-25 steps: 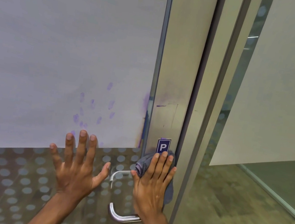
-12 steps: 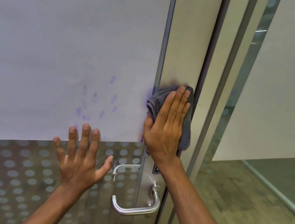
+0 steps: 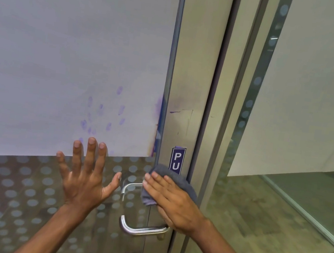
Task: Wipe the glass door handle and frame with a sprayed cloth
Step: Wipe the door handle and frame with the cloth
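Note:
A glass door with frosted film point(image 3: 65, 47) and a dotted lower band fills the left of the head view. Its brushed metal frame point(image 3: 195, 55) runs vertically at centre. My right hand point(image 3: 173, 200) presses a grey cloth point(image 3: 177, 181) flat against the frame, just below a blue sticker point(image 3: 177, 160) and above the steel lever handle point(image 3: 138, 229). My left hand point(image 3: 86, 177) lies flat on the glass with fingers spread, holding nothing. Purple smudges point(image 3: 103, 115) mark the film above my left hand.
A second steel handle point(image 3: 129, 186) shows through the glass behind the door. Right of the frame stand a metal jamb point(image 3: 237, 93) and a fixed glass panel point(image 3: 315, 104) with frosted film, with tiled floor point(image 3: 265, 226) visible beyond it.
My right hand slid the cloth up the frame to the smudged height, then back down to just under the sticker. My left hand stayed flat on the glass.

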